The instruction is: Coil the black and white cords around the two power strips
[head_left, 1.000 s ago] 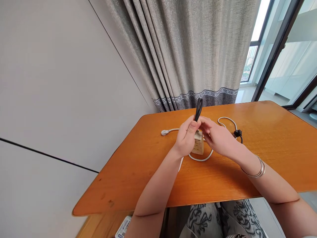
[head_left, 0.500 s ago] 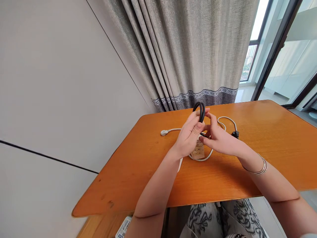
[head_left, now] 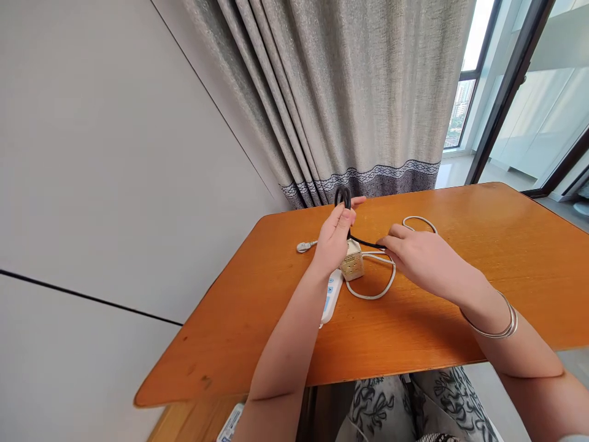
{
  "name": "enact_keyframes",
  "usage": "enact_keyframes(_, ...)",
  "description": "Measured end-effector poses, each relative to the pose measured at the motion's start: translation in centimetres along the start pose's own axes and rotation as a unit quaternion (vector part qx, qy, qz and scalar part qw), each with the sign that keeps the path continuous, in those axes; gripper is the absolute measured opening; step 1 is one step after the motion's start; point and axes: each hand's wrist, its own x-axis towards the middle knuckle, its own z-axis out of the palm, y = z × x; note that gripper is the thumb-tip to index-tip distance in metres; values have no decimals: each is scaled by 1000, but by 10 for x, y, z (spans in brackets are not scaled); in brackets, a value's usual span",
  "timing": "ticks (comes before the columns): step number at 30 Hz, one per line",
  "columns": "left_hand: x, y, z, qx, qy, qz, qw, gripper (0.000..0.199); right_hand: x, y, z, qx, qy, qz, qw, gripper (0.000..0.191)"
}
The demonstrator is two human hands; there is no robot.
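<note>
A looped black cable stands up out of my left hand, whose thumb presses on the coil. From that coil a straight length of the same cable runs across to my right hand, and its fingertips pinch it. Below and between the hands sits a cream cube-shaped socket block, partly behind my left hand. A white power strip lies under my left wrist, partly covered. The white cord curves on the table around the block.
A white plug lies left of my left hand on the orange wooden table. Another stretch of white cord loops behind my right hand. A grey curtain hangs beyond the far edge, and a pale wall stands at left.
My left hand has moved left with the black coil. My right hand has drawn away to the right, stretching a length of cable between them. The socket block and power strip show more now.
</note>
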Motion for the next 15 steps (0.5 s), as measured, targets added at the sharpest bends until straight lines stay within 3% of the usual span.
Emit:
enact_keyframes(3,-5,9,5,-69,-68,-18,995,53,0,-1,1,23,128,-50,990,26)
enact_keyframes(7,-12,19,8,-114,-138,-43,983,53,2,-3,6,115,279,-116,946,30)
enact_keyframes(10,-17,26,11,-156,-192,-81,965,54,5,-2,8,178,335,-133,916,24)
enact_keyframes(12,-20,31,13,-195,-231,-126,945,55,8,1,9,204,355,-106,906,21)
enact_keyframes(15,-22,39,15,-243,-252,-176,920,55,13,10,10,240,355,-60,902,32)
